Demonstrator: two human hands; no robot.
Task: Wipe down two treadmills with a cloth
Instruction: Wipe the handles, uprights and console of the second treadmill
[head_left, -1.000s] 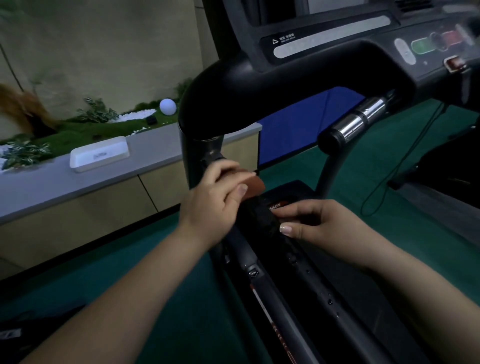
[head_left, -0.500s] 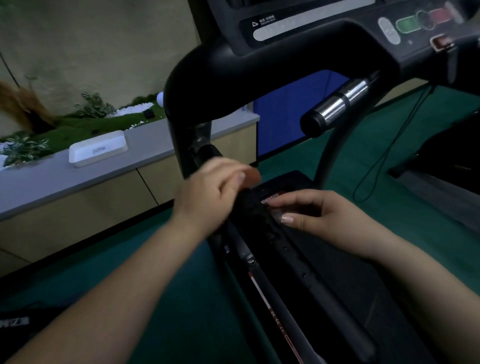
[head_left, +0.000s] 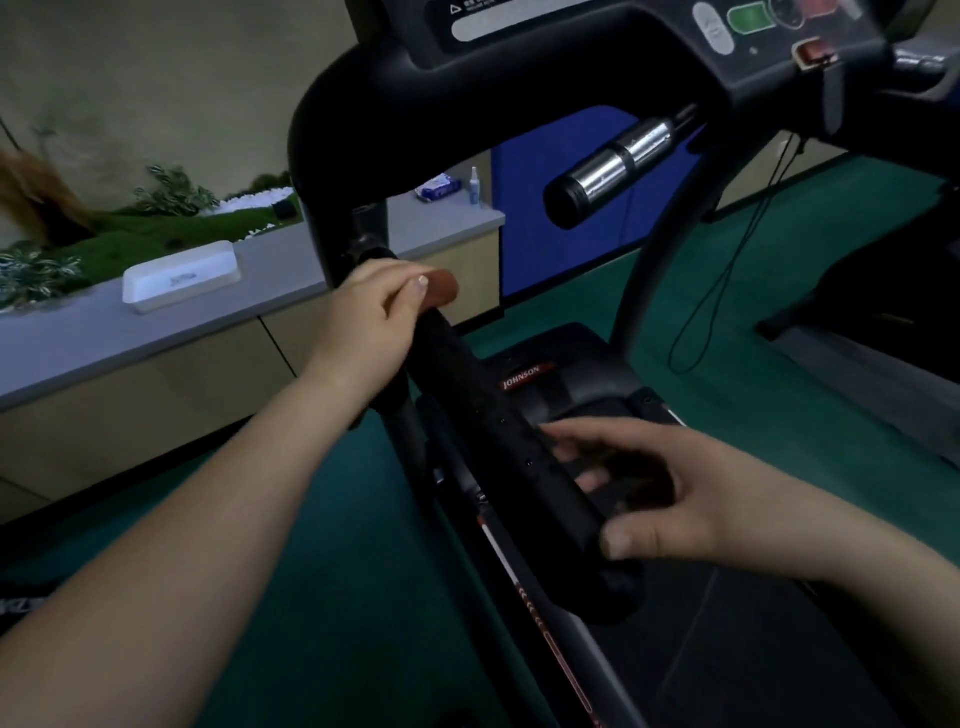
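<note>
**Cloth at the top of the left handrail, other hand steadying lower down**

One treadmill fills the view, its console overhead and its deck running toward the camera; a dark shape at the right edge may be part of a second machine, though that cannot be confirmed. Its long black handrail slopes from the upright toward the person, and both hands work along it, which suits a wipe down its length.

The person's two arms reach in. The left hand sits high on the rail near the upright, fingers curled down over a brownish-orange cloth, of which only one small bunched corner shows past the fingertips. Pressing it there likely sets the top of a downward stroke.

The right hand sits lower, fingers loosely bent around the rail's inner side, thumb forward; it looks like bracing, though whether it truly grips is unclear in the blur.

On the grey counter behind lie one white box, one wipes packet and one small bottle, well apart from the work.
</note>
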